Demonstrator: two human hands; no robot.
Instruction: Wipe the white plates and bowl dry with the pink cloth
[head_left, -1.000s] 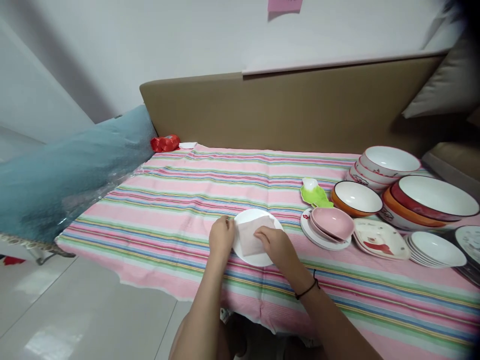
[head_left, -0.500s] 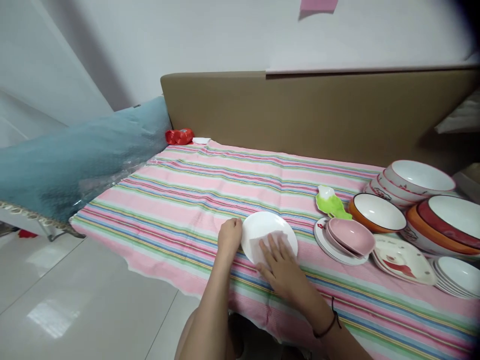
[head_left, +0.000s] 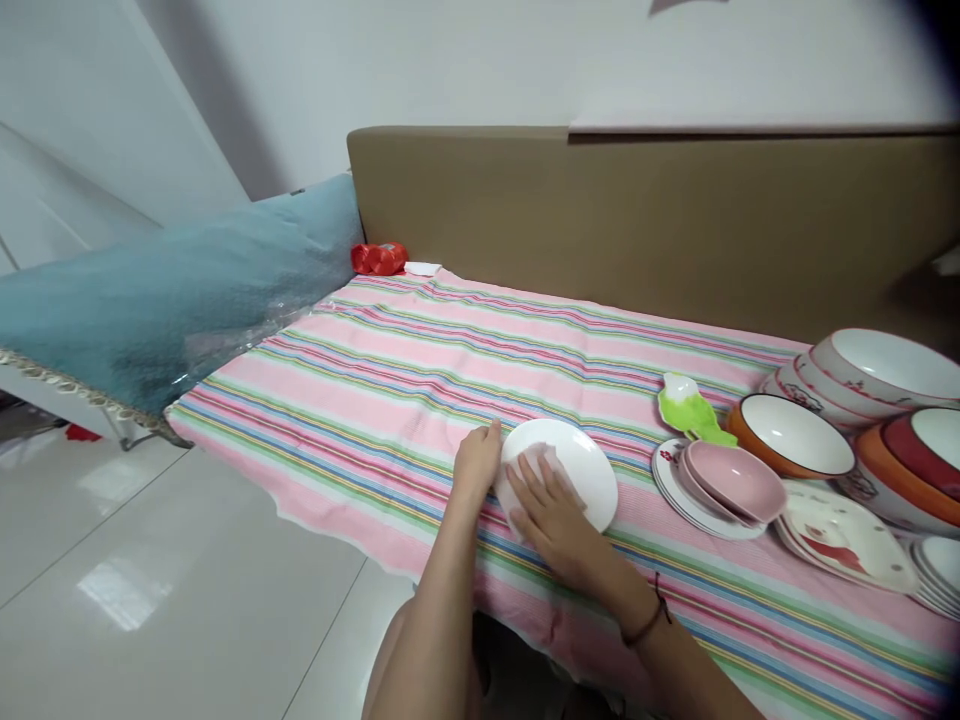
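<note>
A round white plate (head_left: 589, 470) lies on the striped cloth in front of me. My left hand (head_left: 478, 462) is closed on its left rim, the thumb up along the edge and the other fingers mostly hidden. Over the plate's left part, my right hand (head_left: 551, 515) presses down on a thin, pale tissue (head_left: 551, 462), its fingers fairly straight and slightly apart. The tissue is spread between that hand and the plate's surface, and part of it shows past the fingertips. A dark cord circles my right wrist.
On the right stand pink bowls (head_left: 735, 480) on small plates, a green leaf-shaped dish (head_left: 694, 415), an orange bowl (head_left: 791, 435), patterned plates (head_left: 847, 540) and stacked large bowls (head_left: 892, 365). Red rolls (head_left: 379, 259) lie at the back left. A brown board (head_left: 600, 220) closes off the rear.
My right hand and the tissue have shifted leftward across the plate, toward my left hand. My left hand stays at the rim. The whole view has turned slightly left.
</note>
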